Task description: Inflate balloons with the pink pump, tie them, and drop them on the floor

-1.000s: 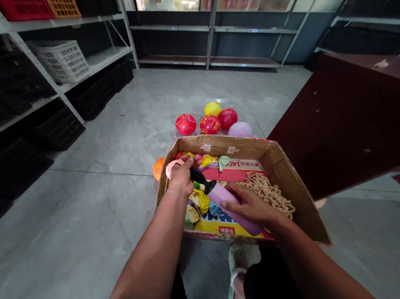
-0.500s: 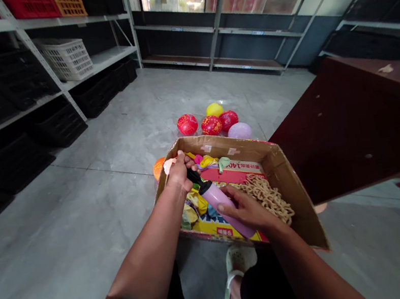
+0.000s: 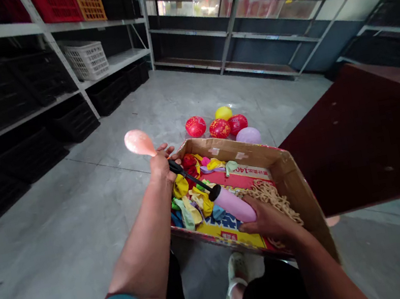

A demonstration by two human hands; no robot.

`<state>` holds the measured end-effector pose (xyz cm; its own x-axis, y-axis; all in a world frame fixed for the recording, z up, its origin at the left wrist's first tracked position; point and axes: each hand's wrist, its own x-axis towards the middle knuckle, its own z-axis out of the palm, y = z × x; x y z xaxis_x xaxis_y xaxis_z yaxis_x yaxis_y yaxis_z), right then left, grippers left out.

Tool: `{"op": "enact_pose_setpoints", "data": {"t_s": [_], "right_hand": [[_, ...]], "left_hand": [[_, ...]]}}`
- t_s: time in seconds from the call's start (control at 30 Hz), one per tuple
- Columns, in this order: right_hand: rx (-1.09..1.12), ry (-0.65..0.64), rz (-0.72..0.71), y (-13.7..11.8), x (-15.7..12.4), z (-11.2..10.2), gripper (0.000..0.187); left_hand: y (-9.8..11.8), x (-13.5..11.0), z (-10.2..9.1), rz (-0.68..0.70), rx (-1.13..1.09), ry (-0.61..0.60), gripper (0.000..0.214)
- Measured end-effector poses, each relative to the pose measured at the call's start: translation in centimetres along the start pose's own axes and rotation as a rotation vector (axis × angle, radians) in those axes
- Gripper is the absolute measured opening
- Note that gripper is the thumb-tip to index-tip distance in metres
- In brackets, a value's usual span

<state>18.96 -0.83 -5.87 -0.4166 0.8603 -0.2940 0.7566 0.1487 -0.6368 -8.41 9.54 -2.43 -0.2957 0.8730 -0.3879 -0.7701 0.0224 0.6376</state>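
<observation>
A balloon pump with a lilac barrel (image 3: 234,205) and a black nozzle end (image 3: 177,167) slants over an open cardboard box (image 3: 297,173). My left hand (image 3: 162,165) closes round the nozzle end, pinching the neck of a partly filled peach balloon (image 3: 139,142) there. The balloon points away to the upper left, outside the box. My right hand (image 3: 264,215) wraps round the lower end of the barrel. Between barrel and nozzle the black shaft shows, drawn out. Limp balloons (image 3: 197,201) in several colours lie in the box's left part, beside a heap of beige, knobbly strands (image 3: 270,196).
Beyond the box, inflated red balloons (image 3: 219,128), a yellow balloon (image 3: 223,113) and a lilac balloon (image 3: 248,135) rest on the grey floor. A dark red panel (image 3: 342,145) juts in at right. Metal shelves with black crates (image 3: 71,123) line the left.
The peach balloon has swelled and now stands out past my left hand. My hands have moved apart, exposing the pump's shaft. The view has shifted slightly.
</observation>
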Motion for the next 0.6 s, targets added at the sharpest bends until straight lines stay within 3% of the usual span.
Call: {"op": "enact_pose_setpoints", "data": {"t_s": [0.17,0.37,0.6], "right_hand": [[-0.028,-0.016,0.007,0.1,0.1,0.3,0.05],[-0.059,0.086,0.016,-1.3,1.4,2.4,0.042],[-0.061,0.114,0.055,-3.3,1.5,2.4,0.034]], "left_hand": [[0.2,0.1,-0.3,0.029,-0.014,-0.009,0.031],[-2.4,-0.6,0.3,-0.017,0.052,-0.099,0.022],[-4.4,-2.2,1.2,-0.098,0.095,-0.159,0.012]]}}
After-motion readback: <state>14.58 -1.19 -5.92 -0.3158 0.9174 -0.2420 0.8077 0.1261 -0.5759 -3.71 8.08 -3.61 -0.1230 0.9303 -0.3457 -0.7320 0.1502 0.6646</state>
